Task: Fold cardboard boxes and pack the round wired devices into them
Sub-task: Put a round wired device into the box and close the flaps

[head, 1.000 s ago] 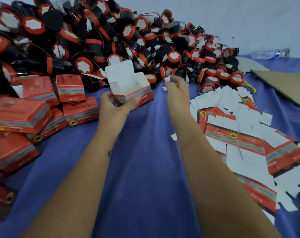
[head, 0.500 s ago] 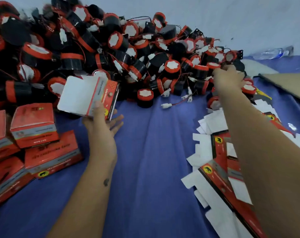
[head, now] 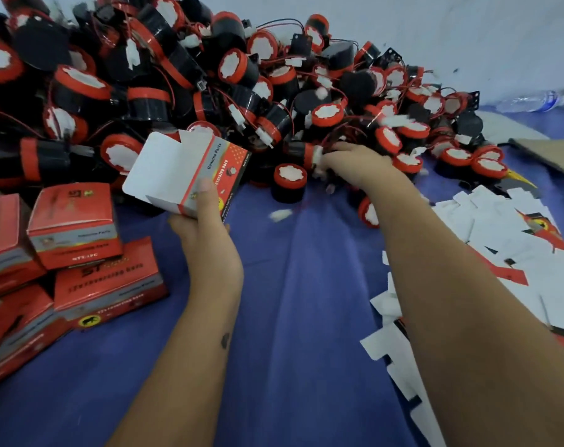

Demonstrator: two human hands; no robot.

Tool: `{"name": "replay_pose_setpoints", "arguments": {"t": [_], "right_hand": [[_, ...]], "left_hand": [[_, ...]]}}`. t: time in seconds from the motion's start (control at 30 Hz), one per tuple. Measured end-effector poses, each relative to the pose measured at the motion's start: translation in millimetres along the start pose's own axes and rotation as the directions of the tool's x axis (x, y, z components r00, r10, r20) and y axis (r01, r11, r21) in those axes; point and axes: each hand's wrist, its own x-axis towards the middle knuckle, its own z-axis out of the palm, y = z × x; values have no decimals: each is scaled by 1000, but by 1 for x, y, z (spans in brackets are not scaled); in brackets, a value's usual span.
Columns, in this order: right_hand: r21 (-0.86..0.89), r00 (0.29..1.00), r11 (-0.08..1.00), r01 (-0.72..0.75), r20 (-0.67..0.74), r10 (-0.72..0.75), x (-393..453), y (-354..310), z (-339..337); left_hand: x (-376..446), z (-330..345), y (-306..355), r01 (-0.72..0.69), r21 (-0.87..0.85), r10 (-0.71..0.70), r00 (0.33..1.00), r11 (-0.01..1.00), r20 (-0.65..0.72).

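My left hand [head: 206, 221] grips a folded red and white cardboard box [head: 183, 175] by its lower corner, thumb on the printed side. The box is tilted, its white top flaps standing open toward the pile. My right hand [head: 354, 166] reaches into the front edge of the big heap of round black and red wired devices [head: 209, 85] and curls round one black device with a white connector [head: 306, 154]. One device [head: 289, 182] stands alone on the blue cloth between my hands. A loose white connector [head: 280, 215] lies blurred just below it.
Closed red boxes [head: 77, 221] are stacked at the left on the blue cloth [head: 290, 317]. Flat unfolded box blanks [head: 506, 240] are strewn along the right. A brown cardboard sheet [head: 551, 156] and a plastic bottle [head: 535, 100] lie at the far right by the wall.
My right hand has drawn back left from the far right of the heap to its front edge and closed on a device. My left hand has turned the box and now grips it with the thumb.
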Motion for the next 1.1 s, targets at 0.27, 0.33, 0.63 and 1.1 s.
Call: {"name": "replay_pose_setpoints", "arguments": {"t": [0.27, 0.33, 0.63, 1.1], "right_hand": [[621, 973, 764, 178, 6, -232, -82, -14, 7], [650, 968, 717, 252, -178, -179, -98, -4, 11], [20, 906, 964, 265, -347, -242, -185, 30, 89], [-219, 318, 631, 744, -715, -623, -208, 12, 88]], "left_hand": [[-18, -15, 14, 3, 48, -6, 998, 999, 60], [-28, -25, 18, -20, 92, 13, 997, 996, 71], [-79, -71, 30, -163, 212, 116, 970, 964, 216], [-73, -71, 23, -291, 513, 133, 937, 807, 322]]}}
